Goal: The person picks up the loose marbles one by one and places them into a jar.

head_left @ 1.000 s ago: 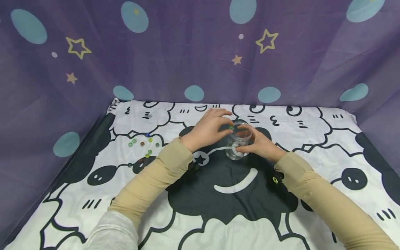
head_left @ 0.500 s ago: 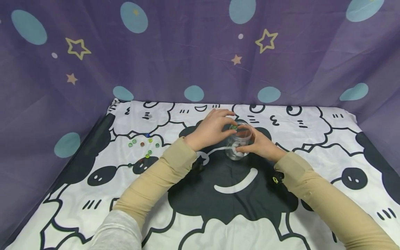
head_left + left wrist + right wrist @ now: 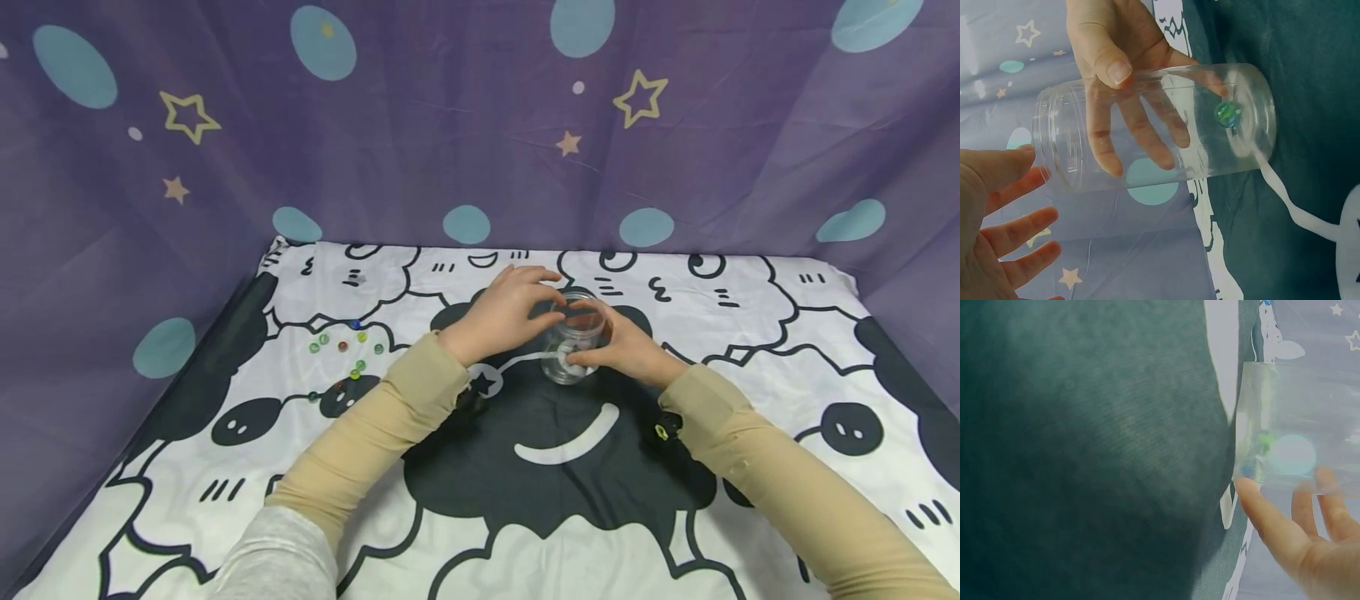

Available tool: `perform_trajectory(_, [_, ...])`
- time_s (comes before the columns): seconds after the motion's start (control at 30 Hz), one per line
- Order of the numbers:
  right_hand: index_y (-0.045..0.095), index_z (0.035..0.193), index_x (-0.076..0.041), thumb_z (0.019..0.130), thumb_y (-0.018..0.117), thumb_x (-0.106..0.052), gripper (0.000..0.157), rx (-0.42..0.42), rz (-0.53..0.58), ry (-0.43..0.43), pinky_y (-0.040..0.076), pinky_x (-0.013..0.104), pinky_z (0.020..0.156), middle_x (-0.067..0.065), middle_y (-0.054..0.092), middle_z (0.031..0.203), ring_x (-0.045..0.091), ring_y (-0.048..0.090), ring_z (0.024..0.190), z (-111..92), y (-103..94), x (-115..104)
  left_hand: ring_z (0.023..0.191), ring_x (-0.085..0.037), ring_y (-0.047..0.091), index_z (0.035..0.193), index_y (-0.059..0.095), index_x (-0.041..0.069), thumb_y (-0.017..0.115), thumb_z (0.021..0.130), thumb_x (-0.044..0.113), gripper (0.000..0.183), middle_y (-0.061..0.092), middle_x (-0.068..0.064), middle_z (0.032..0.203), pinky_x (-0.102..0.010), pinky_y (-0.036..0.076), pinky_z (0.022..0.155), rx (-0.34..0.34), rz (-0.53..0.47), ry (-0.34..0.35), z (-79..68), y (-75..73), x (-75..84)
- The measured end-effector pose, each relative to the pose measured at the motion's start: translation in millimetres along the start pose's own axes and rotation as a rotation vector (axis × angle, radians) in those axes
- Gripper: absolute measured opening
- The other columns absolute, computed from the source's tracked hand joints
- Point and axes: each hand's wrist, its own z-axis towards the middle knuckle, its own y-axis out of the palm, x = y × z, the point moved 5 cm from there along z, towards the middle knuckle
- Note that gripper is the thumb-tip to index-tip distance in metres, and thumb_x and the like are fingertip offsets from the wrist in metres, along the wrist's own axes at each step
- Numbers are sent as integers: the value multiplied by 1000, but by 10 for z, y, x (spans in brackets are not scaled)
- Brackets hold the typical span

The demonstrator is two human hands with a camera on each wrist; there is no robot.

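Note:
A clear plastic jar [image 3: 572, 354] stands upright on the dark patch of the cloth. My right hand [image 3: 626, 346] grips its side, thumb in front and fingers round the far side. At the rim is my left hand [image 3: 504, 312], its thumb and fingers parted with nothing between them. In the left wrist view the left thumb and index fingertips overlap the jar's mouth, and a green-blue glass marble [image 3: 1228, 115] shows inside near the bottom. Through the wall in the right wrist view appear a blurred green spot and a blue one.
Several glass marbles lie scattered on the cloth at the left, among them a blue marble [image 3: 356, 324] and a brown marble [image 3: 342, 346]. A black-and-white cartoon cloth [image 3: 555, 492] covers the table. A purple curtain [image 3: 405, 150] hangs behind and along the sides.
My left hand moved slightly right to the jar's rim. The green marble it pinched there has been let go and has left its fingertips. The right hand has stayed on the jar.

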Motion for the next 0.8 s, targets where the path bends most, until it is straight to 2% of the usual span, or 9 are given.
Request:
perform_trajectory(0.27, [32,144,-16,84,73,-16,73,3,4,-4,50,40,66,12,46,141,27,55,89,-8,11,-17,131,-24,43,112,70,17,64,91,28,24,53,-6,137,-54,21,117,11,16,-16,-71,-13,-33])
perform_trajectory(0.57, [31,144,-17,84,73,-17,74,7,1,11,50,39,67,12,45,142,25,56,89,-20,10,-13,130,-26,44,112,70,15,65,91,26,24,54,-8,135,-54,22,116,35,-9,-3,-153,-20,-56])
perform_trajectory(0.8, [31,144,-17,82,74,-19,75,7,8,13,50,40,71,12,45,142,25,54,96,-18,11,-22,132,-26,43,112,69,15,64,91,26,24,52,-8,137,-54,22,116,-6,-16,-17,-247,-3,-88])
